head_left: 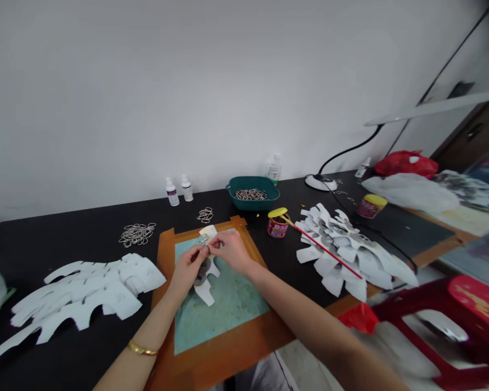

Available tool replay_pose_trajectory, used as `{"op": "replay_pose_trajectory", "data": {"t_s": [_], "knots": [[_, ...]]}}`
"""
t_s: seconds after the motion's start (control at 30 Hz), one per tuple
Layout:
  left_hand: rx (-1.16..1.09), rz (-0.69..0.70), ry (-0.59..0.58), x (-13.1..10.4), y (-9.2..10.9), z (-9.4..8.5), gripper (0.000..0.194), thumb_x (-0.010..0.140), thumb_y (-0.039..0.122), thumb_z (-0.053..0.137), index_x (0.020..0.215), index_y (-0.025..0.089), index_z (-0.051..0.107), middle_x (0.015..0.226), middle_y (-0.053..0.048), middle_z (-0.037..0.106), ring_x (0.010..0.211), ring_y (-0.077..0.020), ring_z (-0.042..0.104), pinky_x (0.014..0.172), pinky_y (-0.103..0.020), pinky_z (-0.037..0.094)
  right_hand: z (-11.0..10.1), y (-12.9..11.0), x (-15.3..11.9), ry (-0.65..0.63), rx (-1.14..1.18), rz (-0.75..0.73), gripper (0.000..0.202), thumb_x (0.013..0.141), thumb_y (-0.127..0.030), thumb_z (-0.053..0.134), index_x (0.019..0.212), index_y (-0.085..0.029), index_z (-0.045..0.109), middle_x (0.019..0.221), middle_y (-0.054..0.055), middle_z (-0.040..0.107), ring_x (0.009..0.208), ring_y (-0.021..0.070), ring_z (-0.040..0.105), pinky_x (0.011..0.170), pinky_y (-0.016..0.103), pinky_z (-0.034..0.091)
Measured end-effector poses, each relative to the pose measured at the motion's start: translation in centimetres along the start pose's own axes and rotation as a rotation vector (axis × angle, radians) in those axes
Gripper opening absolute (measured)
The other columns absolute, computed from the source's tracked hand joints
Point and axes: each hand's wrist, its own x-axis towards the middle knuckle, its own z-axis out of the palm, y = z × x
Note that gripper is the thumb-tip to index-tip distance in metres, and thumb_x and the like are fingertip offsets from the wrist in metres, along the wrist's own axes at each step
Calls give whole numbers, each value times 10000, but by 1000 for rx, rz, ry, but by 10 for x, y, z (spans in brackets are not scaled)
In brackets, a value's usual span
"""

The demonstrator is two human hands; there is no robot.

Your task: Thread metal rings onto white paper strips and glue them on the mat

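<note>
Above a light green mat (224, 309) edged with brown tape, my left hand (189, 266) and my right hand (230, 251) meet fingertip to fingertip. Both pinch at the upper part of a white cut-out piece (205, 292) with dark grey patches, which hangs down between and below them. A small ring-like metal loop (202, 238) shows just above my left fingertips. What exactly each pinch holds is too small to tell. A gold bangle circles my left wrist.
Stacked white cut-outs (93, 288) lie left, grey-patched ones (346, 244) right. Metal rings (137, 234) lie behind the left stack. At the back stand small bottles (172, 193) and a green basin (253, 204) of rings. A red tin (277, 226) with a brush stands right of the mat.
</note>
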Motion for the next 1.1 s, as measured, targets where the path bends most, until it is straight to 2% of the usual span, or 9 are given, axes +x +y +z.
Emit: {"op": "replay_pose_trajectory", "data": {"t_s": [0.27,0.47,0.67,0.77,0.83,0.93,1.1], "knots": [[36,-16,24,-2,-4,-1,378,729,549,673,805,183,729,706,-27,667,655,-165,564,611,-249,413,9,5,-4,23,174,151,55,710,-166,676,660,-168,698,632,0,671,610,123,554,590,219,379],[56,-9,32,-1,-8,0,355,734,534,672,781,185,726,696,-26,665,659,-172,569,599,-250,408,12,10,-4,-4,224,172,54,703,-156,674,649,-163,678,633,-1,653,622,124,541,588,218,378],[-187,-50,181,1,-6,5,353,675,518,734,780,181,733,725,-23,680,646,-138,563,596,-235,411,17,-3,-5,81,381,111,86,802,-272,630,792,-186,631,636,-38,580,592,112,510,585,220,382],[-208,-67,252,0,-4,7,368,658,522,743,759,169,722,696,-25,663,625,-138,550,579,-241,408,16,-8,-7,163,430,102,167,815,-340,638,886,-197,590,637,-61,535,571,108,485,574,221,386],[-195,-60,300,-1,-4,7,374,663,525,733,757,163,718,703,-30,662,643,-148,559,596,-250,422,16,-8,-7,169,405,119,199,811,-381,647,820,-188,598,637,-48,550,576,109,492,579,227,389],[-150,-25,309,-3,-4,7,364,698,511,702,800,163,722,749,-39,681,698,-169,584,637,-259,439,18,-7,-7,83,413,182,249,789,-405,664,712,-169,647,655,-6,628,614,125,553,601,235,412],[-75,28,273,-6,-2,7,337,758,491,661,854,175,724,801,-36,704,782,-190,613,723,-269,457,24,-3,-5,56,523,255,171,741,-314,664,687,-153,682,668,21,681,622,140,602,620,242,448]]}}
